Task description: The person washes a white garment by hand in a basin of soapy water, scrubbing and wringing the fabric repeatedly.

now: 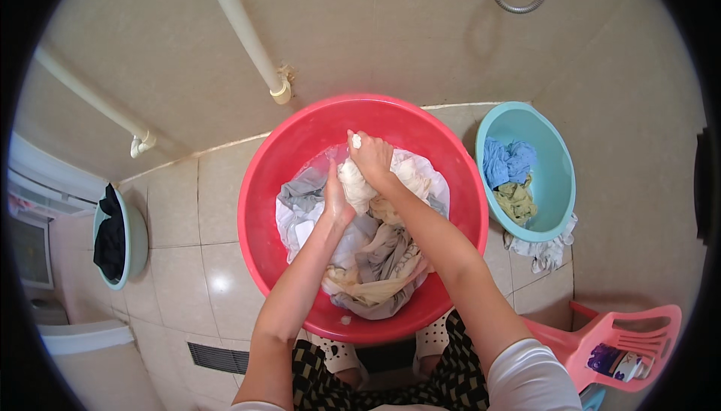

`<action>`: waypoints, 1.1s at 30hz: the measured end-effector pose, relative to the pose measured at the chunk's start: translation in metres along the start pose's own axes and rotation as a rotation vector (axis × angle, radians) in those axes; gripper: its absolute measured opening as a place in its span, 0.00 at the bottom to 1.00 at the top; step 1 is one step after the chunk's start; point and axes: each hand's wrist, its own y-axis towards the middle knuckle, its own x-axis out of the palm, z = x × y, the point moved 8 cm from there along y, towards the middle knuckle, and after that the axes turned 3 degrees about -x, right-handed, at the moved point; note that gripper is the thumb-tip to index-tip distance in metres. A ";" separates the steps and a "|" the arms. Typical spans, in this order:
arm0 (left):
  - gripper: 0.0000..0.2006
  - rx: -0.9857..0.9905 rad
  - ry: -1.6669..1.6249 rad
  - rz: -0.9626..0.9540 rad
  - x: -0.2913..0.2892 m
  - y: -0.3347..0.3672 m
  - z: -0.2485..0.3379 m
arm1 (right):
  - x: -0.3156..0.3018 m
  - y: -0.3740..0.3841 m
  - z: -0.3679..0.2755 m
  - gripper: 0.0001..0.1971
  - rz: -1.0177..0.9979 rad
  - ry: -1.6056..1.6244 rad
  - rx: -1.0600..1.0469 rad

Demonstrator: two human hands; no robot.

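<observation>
A large red basin [259,185] stands in front of me, with wet white, grey and beige laundry [387,253] heaped in some water. Above the heap, my right hand [372,159] is closed in a fist round a bunched white cloth [356,187], and a bit of white pokes out at the top of the fist. My left hand [336,194] holds the same cloth from its left side, fingers pointing up along it. The cloth's lower end meets the other laundry, so where it stops is hard to see. Beside my left wrist lies a white rectangular patch [304,232], its kind unclear.
To the right, a light-blue basin [559,155] contains blue and olive cloths, with a pale cloth [552,252] on the floor beside it. A pink plastic chair [661,328] carries a purple-and-white package [616,362]. At left sits a basin [137,242] with black clothing. Pipes [244,24] run down the wall.
</observation>
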 end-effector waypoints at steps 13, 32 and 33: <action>0.22 0.127 -0.033 -0.331 -0.043 0.044 0.035 | 0.001 -0.076 -0.058 0.16 -0.157 0.482 0.037; 0.15 0.139 0.031 0.031 -0.019 0.022 0.018 | -0.011 -0.031 -0.033 0.11 0.164 0.161 -0.172; 0.14 0.118 0.031 0.053 -0.011 0.018 0.011 | -0.012 -0.025 -0.021 0.11 0.167 0.139 -0.146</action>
